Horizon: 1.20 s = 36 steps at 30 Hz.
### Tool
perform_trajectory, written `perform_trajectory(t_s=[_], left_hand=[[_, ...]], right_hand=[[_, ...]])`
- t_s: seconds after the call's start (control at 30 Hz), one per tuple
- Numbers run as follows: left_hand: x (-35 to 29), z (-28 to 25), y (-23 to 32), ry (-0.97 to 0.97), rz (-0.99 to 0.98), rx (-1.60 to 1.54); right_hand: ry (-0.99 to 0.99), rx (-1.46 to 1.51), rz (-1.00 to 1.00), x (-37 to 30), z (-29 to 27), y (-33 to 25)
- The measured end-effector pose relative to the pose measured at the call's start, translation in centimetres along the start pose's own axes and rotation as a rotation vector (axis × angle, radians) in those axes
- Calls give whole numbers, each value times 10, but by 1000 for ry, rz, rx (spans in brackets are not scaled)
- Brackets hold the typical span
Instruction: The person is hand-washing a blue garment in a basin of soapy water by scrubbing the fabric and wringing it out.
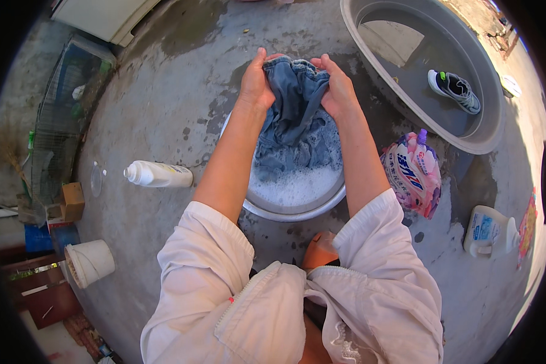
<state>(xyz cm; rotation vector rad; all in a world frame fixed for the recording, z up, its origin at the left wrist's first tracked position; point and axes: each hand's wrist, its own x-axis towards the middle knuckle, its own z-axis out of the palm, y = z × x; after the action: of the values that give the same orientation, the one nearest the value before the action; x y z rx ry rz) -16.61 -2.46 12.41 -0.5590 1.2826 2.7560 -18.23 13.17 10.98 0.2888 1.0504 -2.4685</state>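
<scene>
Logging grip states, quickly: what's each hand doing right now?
Left hand: closed on one side of the blue garment, holding it up.
Right hand: closed on the garment's other side, also holding.

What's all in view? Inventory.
Basin: 1, grey, centre
Suds: uncountable, white, in basin
Denim garment: 1, blue, partly in suds
Tub: 1, grey, upper right
Shoe: 1, grey, in tub
Pouch: 1, pink, right of basin
Bottle: 1, white, left of basin
Jug: 1, white, right
Patterned item: 1, red, right edge
Bucket: 1, white, lower left
Box: 1, brown, left
Cage: 1, dark, left
Object: 1, orange, near basin
Panel: 1, white, top left
Clutter: uncountable, mixed, left edge
Left hand, right hand: 1 each, bare, gripping garment
Sleeves: 2, beige, bottom
</scene>
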Motion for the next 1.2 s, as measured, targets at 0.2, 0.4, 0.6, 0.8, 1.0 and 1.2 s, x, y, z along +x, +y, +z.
perform_trajectory(t_s=[0.2,0.4,0.6,0.8,1.0,1.2], left_hand=[[-7,16,-15,-37,152,153],[-17,-3,-7,-79,17,517],[-37,-44,-22,-556,-143,1059],[-24,-25,-26,-364,-24,397],[14,-18,10,46,258,-226],[-4,-22,-11,193,414,78]], right_hand=[[-215,-475,-194,-8,20,24],[149,-669,-277,14,-10,38],[136,-60,-327,-19,44,-26],[33,93,-505,-44,67,-60],[182,-132,-378,-17,36,-20],[369,-835,-683,-55,98,63]])
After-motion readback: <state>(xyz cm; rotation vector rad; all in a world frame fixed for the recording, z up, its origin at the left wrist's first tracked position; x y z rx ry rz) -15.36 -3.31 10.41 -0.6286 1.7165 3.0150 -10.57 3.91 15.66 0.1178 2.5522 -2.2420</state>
